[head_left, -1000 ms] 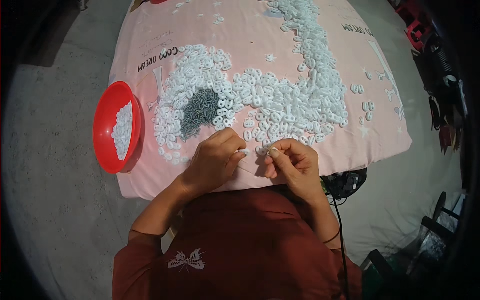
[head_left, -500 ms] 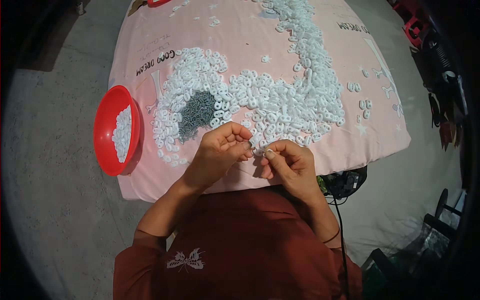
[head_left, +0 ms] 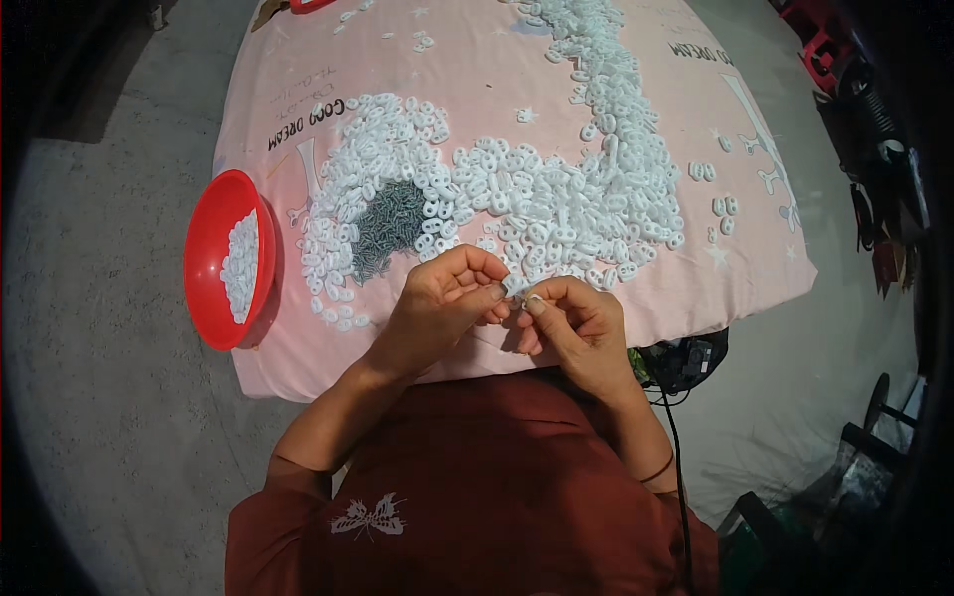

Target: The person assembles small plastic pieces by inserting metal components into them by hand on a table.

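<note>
My left hand [head_left: 444, 298] is pinched close over the table's near edge, thumb against forefinger, on a small white plastic piece [head_left: 515, 285] at its fingertips. Facing it, almost touching, my right hand [head_left: 579, 323] has thumb and forefinger pressed together; what lies between them is too small to make out. Just beyond both hands spreads a heap of white oval two-holed plastic pieces [head_left: 542, 214]. Left of that, a pile of small grey screws [head_left: 391, 230] is ringed by more white pieces [head_left: 373, 149].
A red bowl [head_left: 204, 268] with white pieces in it stands at the table's left edge. The pink printed cloth [head_left: 735, 283] covers the table. A few loose white pieces [head_left: 725, 206] lie to the right. A black cable [head_left: 679, 457] hangs by my right arm.
The fingertips of both hands have come slightly closer together, the left shifting a little to the right. The heaps and the bowl look the same.
</note>
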